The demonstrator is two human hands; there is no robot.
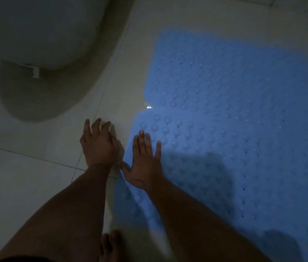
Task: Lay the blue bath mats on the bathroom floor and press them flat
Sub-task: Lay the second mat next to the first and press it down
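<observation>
Two blue bath mats with raised bumps and small holes lie on the pale tiled floor. The near mat point(215, 167) fills the lower right; the far mat point(225, 72) adjoins it beyond, their edges meeting near a bright glint. My right hand point(143, 163) rests palm down, fingers spread, on the near mat's left edge. Just left of that edge, my left hand point(98, 146) is over the bare tile with its fingers apart and slightly curled, holding nothing.
A white toilet bowl point(41, 31) looms at the upper left, casting a dark shadow on the tiled floor point(26, 176). Toes of a bare foot point(109, 244) show at the bottom centre. The room is dim.
</observation>
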